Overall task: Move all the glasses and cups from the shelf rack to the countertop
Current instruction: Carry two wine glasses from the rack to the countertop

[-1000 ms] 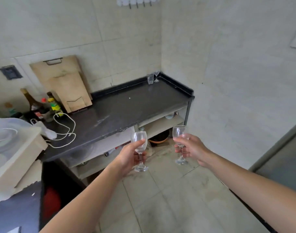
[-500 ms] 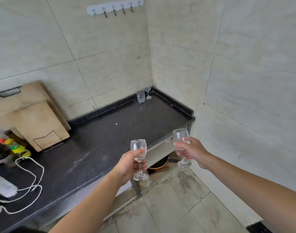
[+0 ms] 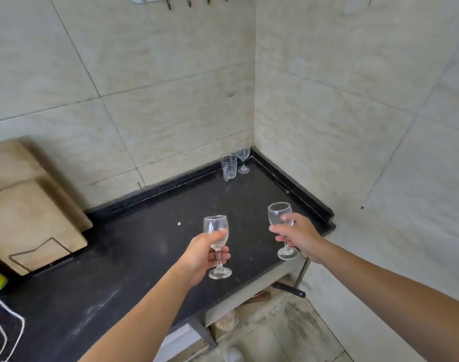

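My left hand [image 3: 202, 253] grips a clear wine glass [image 3: 215, 226] by bowl and stem, held upright above the black countertop [image 3: 144, 246]. A second clear wine glass [image 3: 279, 214] is held upright in my right hand [image 3: 297, 237] over the counter's front right corner. In the far corner of the counter stand a clear measuring cup [image 3: 228, 166] and another wine glass [image 3: 243, 160], side by side against the tiled wall. The shelf rack is not in view.
Two wooden cutting boards [image 3: 32, 212] lean on the wall at the left. A white cord [image 3: 3, 325] lies on the counter at the lower left. A dark handle [image 3: 288, 289] sticks out below the counter's right end. Hooks [image 3: 189, 0] hang high on the wall.
Both hands have carried their wine glasses forward, from beyond the front edge to over the countertop. The view has closed in on the counter's right corner.
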The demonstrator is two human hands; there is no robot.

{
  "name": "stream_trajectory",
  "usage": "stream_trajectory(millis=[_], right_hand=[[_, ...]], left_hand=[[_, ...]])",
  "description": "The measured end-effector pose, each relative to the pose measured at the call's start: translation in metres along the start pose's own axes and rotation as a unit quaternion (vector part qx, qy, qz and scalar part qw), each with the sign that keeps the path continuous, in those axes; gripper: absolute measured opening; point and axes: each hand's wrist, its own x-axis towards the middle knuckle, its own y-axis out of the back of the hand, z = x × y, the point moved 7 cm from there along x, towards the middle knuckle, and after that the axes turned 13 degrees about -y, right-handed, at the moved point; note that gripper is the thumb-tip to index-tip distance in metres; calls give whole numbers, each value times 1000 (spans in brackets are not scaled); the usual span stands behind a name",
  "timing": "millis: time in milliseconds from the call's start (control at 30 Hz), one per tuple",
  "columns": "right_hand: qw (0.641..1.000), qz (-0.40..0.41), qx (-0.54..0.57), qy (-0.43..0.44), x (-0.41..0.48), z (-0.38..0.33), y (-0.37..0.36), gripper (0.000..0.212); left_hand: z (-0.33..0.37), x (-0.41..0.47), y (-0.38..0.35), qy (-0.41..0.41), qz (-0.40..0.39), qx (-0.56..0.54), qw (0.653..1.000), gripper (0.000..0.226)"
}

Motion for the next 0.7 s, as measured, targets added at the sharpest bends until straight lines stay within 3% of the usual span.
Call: stream_trajectory(millis=[433, 700], right_hand=[[997, 50, -60, -5, 182, -114, 16, 62], [995, -8, -103, -17, 334, -151, -9, 67]], left_hand=[[52, 220, -10, 20, -18, 32, 999, 22], [43, 335, -22, 33, 80, 66, 994, 38]])
